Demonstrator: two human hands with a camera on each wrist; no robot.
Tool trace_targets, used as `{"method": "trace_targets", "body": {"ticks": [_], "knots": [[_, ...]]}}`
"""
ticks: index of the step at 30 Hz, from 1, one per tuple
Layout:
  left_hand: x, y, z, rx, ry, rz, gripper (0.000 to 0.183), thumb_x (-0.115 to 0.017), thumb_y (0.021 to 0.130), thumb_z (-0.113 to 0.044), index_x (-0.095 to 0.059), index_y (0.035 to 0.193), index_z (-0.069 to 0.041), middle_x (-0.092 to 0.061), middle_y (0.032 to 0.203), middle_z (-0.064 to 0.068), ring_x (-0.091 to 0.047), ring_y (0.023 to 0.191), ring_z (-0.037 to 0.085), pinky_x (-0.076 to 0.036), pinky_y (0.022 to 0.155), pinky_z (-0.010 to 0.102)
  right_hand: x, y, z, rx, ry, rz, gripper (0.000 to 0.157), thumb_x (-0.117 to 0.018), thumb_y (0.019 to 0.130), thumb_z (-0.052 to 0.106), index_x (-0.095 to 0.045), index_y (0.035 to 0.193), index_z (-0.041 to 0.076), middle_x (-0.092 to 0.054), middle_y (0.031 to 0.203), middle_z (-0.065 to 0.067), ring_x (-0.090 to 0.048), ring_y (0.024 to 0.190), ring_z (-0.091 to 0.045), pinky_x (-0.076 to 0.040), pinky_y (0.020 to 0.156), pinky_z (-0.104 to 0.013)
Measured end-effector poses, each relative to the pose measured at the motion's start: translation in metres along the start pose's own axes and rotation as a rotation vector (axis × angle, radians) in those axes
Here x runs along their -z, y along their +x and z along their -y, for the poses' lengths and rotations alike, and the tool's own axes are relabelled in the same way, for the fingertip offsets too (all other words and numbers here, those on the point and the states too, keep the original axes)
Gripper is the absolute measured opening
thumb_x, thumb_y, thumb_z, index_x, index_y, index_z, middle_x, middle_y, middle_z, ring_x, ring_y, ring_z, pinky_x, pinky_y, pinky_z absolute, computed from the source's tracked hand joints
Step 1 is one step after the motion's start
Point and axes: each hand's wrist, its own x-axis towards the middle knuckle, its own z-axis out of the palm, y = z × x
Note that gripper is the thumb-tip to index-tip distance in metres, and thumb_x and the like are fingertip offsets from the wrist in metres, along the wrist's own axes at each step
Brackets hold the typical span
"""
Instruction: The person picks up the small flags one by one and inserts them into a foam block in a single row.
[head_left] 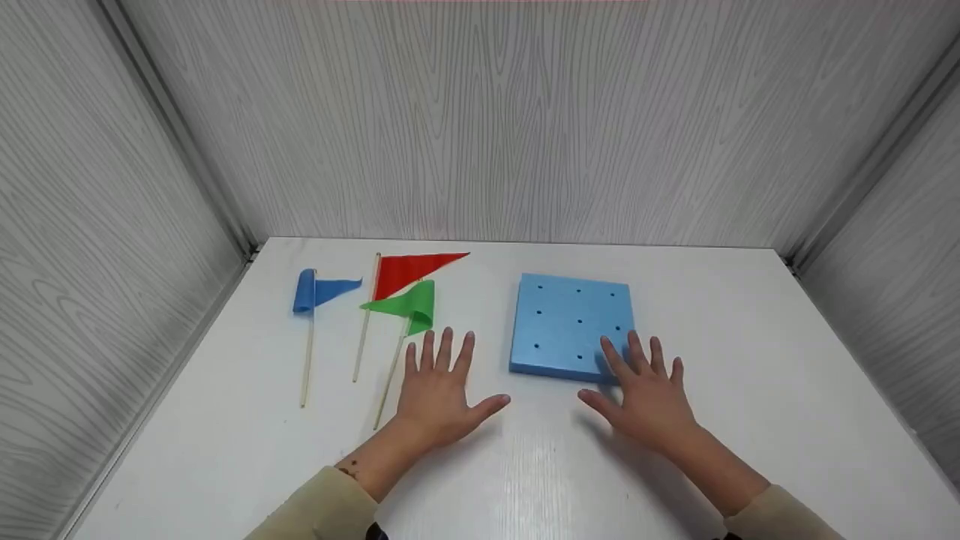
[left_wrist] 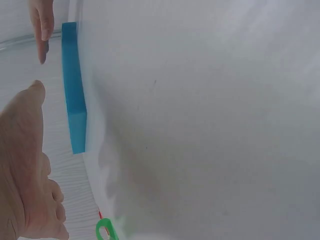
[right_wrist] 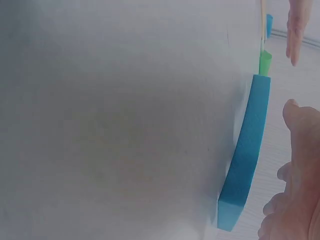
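Note:
Both hands hover palm down over the white table with fingers spread, holding nothing. In the head view my left hand [head_left: 439,401] is just right of the green flag's stick, its fingertips below the green pennant flag [head_left: 409,301]. My right hand [head_left: 651,401] is at the near right corner of a blue square block [head_left: 574,322], its index finger overlapping that corner in this view. Small dark holes dot the block's top. A red pennant flag [head_left: 405,274] lies behind the green one. Farther left lies a blue pennant flag [head_left: 306,292], its cloth partly curled.
The white table [head_left: 750,360] is bounded by grey wood-grain panels: a back wall [head_left: 510,120], a left wall [head_left: 90,225] and a right wall [head_left: 900,195]. The three flags' thin wooden sticks point toward the near edge.

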Motion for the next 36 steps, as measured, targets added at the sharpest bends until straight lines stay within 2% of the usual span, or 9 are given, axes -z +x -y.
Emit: {"method": "trace_targets", "body": {"ticks": [7, 17, 27, 36], "knots": [[0.008, 0.011, -0.007, -0.008, 0.02, -0.01, 0.108, -0.038, 0.093, -0.087, -0.017, 0.171, -0.016, -0.018, 0.175, 0.02, -0.01, 0.16, 0.047, -0.007, 0.125, 0.067, 0.006, 0.003, -0.007, -0.026, -0.004, -0.007, 0.095, -0.054, 0.097, 0.076, -0.031, 0.168, 0.018, -0.019, 0.171, -0.028, -0.011, 0.156, -0.057, -0.01, 0.114, -0.083], [0.016, 0.046, -0.029, -0.057, 0.037, 0.012, 0.105, -0.039, 0.094, -0.085, -0.018, 0.172, -0.017, -0.021, 0.174, 0.018, -0.015, 0.16, 0.044, -0.005, 0.126, 0.066, 0.011, 0.016, -0.028, -0.084, 0.0, 0.011, 0.1, -0.055, 0.096, 0.077, -0.029, 0.168, 0.013, -0.016, 0.171, -0.031, -0.01, 0.154, -0.061, -0.008, 0.114, -0.084], [0.007, 0.074, -0.039, -0.105, 0.036, 0.086, 0.106, -0.039, 0.094, -0.086, -0.016, 0.172, -0.018, -0.021, 0.175, 0.015, -0.017, 0.16, 0.042, -0.006, 0.127, 0.063, 0.005, 0.029, -0.048, -0.113, 0.008, 0.062, 0.105, -0.051, 0.096, 0.08, -0.024, 0.169, 0.009, -0.016, 0.17, -0.032, -0.01, 0.154, -0.06, -0.008, 0.113, -0.084], [-0.007, 0.085, -0.043, -0.116, -0.009, 0.159, 0.104, -0.04, 0.093, -0.086, -0.021, 0.171, -0.02, -0.022, 0.175, 0.009, -0.014, 0.161, 0.042, -0.003, 0.127, 0.063, -0.004, 0.035, -0.052, -0.095, 0.069, 0.119, 0.108, -0.049, 0.096, 0.081, -0.024, 0.168, 0.005, -0.021, 0.171, -0.027, -0.013, 0.156, -0.055, -0.01, 0.115, -0.082]]}}
